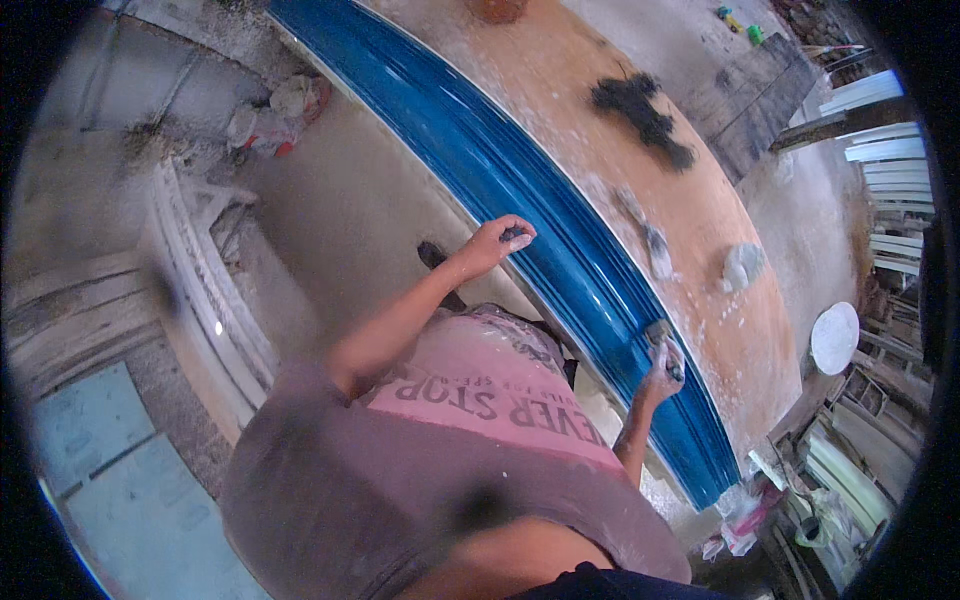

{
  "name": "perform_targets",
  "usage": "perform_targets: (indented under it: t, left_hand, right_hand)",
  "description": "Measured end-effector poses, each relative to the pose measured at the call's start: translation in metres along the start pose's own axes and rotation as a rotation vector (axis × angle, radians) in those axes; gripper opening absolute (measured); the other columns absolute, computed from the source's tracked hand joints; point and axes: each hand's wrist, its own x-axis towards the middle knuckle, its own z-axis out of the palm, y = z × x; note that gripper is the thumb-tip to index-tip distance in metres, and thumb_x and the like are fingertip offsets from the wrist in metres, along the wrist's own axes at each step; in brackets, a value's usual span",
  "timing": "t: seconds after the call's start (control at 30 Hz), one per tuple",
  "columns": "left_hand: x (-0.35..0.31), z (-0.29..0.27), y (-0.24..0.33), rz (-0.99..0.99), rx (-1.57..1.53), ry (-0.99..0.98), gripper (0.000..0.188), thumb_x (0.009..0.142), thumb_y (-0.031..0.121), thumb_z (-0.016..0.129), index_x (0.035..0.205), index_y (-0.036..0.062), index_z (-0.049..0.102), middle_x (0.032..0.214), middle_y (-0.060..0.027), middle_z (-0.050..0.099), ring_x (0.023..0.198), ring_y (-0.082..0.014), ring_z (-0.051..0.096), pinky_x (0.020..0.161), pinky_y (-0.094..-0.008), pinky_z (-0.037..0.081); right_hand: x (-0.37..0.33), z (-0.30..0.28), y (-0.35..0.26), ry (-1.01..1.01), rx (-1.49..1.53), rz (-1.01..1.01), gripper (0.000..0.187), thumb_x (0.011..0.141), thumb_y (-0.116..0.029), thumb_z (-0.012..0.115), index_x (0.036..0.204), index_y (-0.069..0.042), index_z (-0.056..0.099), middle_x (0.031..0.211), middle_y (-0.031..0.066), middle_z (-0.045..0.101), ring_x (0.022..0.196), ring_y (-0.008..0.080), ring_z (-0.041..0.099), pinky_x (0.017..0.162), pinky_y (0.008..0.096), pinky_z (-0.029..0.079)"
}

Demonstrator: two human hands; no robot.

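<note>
A long, glossy blue moulding with lengthwise ridges [440,130] lies on the table, running from the far left to the near right. My left hand [492,247] is over its near edge, about midway along. Its fingers are curled round a small dark thing, too hidden to name. Toward the right end, my right hand [662,378] is closed on what looks like a short flat brush [657,332]. The brush's greyish head is at the blue surface, and the fingers cover most of its handle.
The tan tabletop [735,330] has white spatters and holds a dark fibrous clump [645,115], a whitish rag [655,250] and a pale round lump [742,267]. A white round lid or bucket [834,339] stands beyond. Pale curved moulds [205,270] are at the left.
</note>
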Motion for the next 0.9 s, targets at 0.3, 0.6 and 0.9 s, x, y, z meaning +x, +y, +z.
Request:
perform_targets:
  t: [0.3,0.6,0.9]
  left_hand:
    - [0.016,-0.293,0.01,-0.14,-0.24,0.25,0.016,0.099,0.017,0.061,0.11,0.0064,0.068,0.101,-0.0025,0.068,0.089,-0.0119,0.061,0.087,-0.0281,0.05]
    - [0.047,-0.503,-0.023,-0.083,-0.478,0.566,0.016,0.1,0.019,0.06,0.111,0.0085,0.065,0.105,-0.0045,0.068,0.092,-0.0154,0.065,0.088,-0.0326,0.052]
    - [0.111,-0.726,-0.032,-0.187,-0.265,0.781,0.02,0.099,0.018,0.06,0.114,0.0059,0.066,0.108,-0.0047,0.067,0.099,-0.0169,0.064,0.089,-0.0341,0.052]
  right_hand:
    - [-0.047,0.385,-0.121,-0.038,0.17,-0.05,0.014,0.093,-0.008,0.07,0.103,0.001,0.072,0.092,0.0098,0.074,0.079,0.0144,0.069,0.071,0.028,0.058]
    - [-0.069,0.719,-0.224,-0.154,0.256,-0.17,0.015,0.092,-0.009,0.071,0.103,0.0,0.074,0.093,0.0085,0.075,0.081,0.0143,0.07,0.072,0.0285,0.059]
    - [-0.09,1.046,-0.335,-0.291,0.244,-0.144,0.015,0.092,-0.014,0.069,0.101,-0.004,0.076,0.094,0.0082,0.076,0.083,0.0163,0.071,0.082,0.0318,0.056]
